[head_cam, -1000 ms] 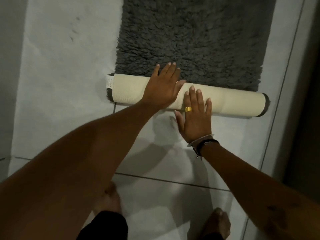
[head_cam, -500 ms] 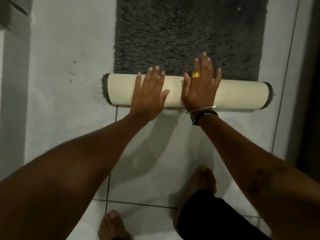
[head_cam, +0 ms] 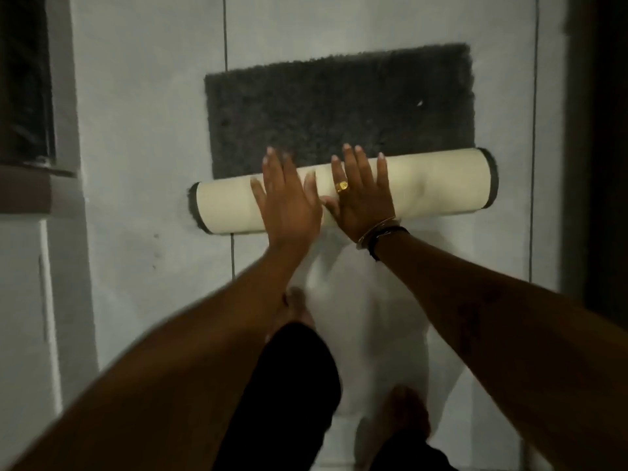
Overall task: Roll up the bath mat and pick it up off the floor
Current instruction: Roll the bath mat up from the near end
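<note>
The bath mat lies on the pale tiled floor, partly rolled. Its flat part is dark grey and shaggy. The rolled part is a cream tube with dark ends, lying across the mat's near edge. My left hand rests flat on the middle of the roll, fingers spread and reaching over onto the grey pile. My right hand, with a gold ring and wrist bands, presses flat on the roll just right of it. Neither hand grips anything.
A dark doorway or frame borders the floor on the right. At the left stand a dark opening and a pale ledge. My bare feet and a dark trouser leg are below the roll.
The roll has moved farther up the mat and grown thicker, leaving less flat grey mat. Both hands have stayed flat on it, and my feet have stepped forward.
</note>
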The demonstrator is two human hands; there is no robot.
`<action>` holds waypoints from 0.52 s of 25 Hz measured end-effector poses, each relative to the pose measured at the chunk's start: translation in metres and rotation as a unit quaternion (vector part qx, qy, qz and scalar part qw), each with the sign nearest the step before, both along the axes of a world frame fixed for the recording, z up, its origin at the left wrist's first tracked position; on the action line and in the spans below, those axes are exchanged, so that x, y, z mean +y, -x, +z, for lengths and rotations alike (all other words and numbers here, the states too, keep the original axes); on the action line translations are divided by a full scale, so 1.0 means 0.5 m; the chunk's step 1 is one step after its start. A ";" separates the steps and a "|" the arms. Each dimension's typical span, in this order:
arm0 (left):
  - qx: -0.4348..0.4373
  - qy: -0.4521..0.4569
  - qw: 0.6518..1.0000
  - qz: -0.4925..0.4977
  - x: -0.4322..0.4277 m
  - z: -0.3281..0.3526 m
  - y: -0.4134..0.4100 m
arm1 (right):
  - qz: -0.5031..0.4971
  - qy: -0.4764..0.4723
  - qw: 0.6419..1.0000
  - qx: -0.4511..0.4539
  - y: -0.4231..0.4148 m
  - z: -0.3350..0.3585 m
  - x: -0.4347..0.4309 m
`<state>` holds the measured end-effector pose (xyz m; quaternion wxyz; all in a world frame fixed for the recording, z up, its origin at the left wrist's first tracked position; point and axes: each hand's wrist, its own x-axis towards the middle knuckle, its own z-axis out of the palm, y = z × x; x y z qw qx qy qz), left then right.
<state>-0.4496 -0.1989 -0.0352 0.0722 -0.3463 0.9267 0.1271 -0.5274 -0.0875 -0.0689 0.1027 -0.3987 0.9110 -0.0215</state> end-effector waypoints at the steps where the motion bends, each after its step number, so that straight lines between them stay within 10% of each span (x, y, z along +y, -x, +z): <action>1: -0.004 -0.001 1.000 -0.029 0.003 0.001 -0.007 | -0.001 -0.021 1.000 -0.006 0.039 -0.001 -0.021; 7: -0.017 -0.053 0.991 -0.121 -0.145 -0.020 0.111 | -0.197 -0.030 0.979 -0.030 0.153 0.075 -0.136; 13: -0.006 0.018 0.995 -0.099 -0.274 -0.001 0.313 | -0.019 -0.036 0.997 -0.067 0.176 0.089 -0.153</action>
